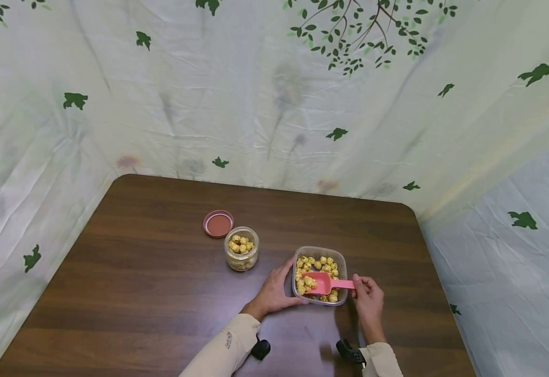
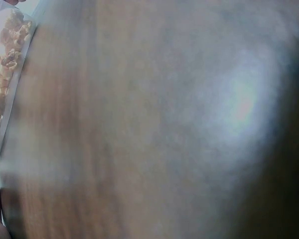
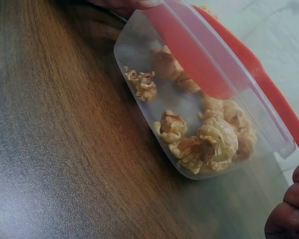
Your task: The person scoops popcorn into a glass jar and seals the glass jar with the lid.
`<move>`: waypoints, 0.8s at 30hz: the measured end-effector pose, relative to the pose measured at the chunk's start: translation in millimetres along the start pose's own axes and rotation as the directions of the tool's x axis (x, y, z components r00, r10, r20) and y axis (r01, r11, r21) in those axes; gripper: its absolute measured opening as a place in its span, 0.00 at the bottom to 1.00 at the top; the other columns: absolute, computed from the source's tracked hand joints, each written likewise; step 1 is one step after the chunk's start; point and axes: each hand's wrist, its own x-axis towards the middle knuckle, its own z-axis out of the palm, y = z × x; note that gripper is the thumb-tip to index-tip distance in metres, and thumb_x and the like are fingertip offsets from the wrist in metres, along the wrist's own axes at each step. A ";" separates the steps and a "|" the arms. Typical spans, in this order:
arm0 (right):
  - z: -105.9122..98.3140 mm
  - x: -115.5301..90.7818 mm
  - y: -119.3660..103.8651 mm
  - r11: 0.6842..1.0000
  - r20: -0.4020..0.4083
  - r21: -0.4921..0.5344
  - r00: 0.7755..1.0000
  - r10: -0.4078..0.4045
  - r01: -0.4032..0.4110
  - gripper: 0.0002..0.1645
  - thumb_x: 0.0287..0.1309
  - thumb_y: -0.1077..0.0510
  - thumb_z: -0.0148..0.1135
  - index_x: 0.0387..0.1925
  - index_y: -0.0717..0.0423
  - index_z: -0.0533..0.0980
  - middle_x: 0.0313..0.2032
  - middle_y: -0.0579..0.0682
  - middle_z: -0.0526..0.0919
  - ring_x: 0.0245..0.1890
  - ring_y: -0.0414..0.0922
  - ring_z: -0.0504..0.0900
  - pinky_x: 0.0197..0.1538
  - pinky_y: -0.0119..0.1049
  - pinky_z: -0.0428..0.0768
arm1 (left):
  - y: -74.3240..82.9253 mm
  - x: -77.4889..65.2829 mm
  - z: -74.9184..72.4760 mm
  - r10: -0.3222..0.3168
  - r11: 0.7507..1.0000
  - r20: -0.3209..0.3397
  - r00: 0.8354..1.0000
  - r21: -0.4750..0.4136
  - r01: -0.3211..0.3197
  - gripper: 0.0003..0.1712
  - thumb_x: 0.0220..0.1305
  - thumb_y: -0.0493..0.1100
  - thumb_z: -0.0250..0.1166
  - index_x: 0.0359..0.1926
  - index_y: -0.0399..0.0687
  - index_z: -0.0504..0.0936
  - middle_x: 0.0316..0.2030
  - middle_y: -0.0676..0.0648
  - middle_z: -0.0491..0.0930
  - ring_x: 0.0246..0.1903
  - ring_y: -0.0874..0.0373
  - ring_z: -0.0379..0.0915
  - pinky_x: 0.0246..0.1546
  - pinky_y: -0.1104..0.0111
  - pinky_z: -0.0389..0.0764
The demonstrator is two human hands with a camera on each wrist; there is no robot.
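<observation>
Your pale sleeves lie above a brown table bearing a clear tub. Your left hand clamps the tub's left side; your right hand pinches a pink handle. Farther left stands an uncovered jar. The handle's scoop sits within the tub. Beside the jar lies a reddish lid; popcorn sits in tub, scoop and jar.

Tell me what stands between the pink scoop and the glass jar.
The left wall of the clear container and the left hand holding it stand between pink scoop and glass jar; nothing visible covers the jar's mouth.
</observation>
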 end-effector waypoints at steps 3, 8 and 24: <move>-0.8 0.0 -0.2 0.999 -0.011 0.043 1.000 0.014 -0.013 0.15 0.67 0.55 0.57 0.34 0.67 0.73 0.17 0.43 0.72 0.18 0.36 0.67 0.19 0.26 0.65 | 0.7 0.0 -0.6 -0.005 1.000 0.003 1.000 -0.004 0.005 0.64 0.39 0.58 0.79 0.73 0.44 0.55 0.66 0.36 0.65 0.64 0.43 0.63 0.62 0.50 0.65; -2.4 0.2 -0.2 0.990 -0.018 0.135 0.999 0.032 -0.030 0.15 0.66 0.57 0.58 0.32 0.68 0.73 0.15 0.43 0.71 0.15 0.35 0.67 0.17 0.26 0.65 | 1.3 -0.5 -1.2 -0.020 1.000 0.007 1.000 -0.002 0.020 0.64 0.39 0.59 0.79 0.73 0.42 0.55 0.66 0.36 0.66 0.63 0.42 0.63 0.62 0.49 0.65; -7.5 2.4 2.2 0.977 -0.043 0.201 0.996 0.080 -0.070 0.13 0.67 0.56 0.57 0.29 0.60 0.74 0.16 0.43 0.71 0.17 0.36 0.68 0.19 0.26 0.67 | 0.0 -0.5 0.1 -0.026 1.000 0.012 1.000 -0.008 0.026 0.65 0.39 0.60 0.79 0.74 0.46 0.54 0.67 0.38 0.64 0.65 0.44 0.62 0.63 0.49 0.65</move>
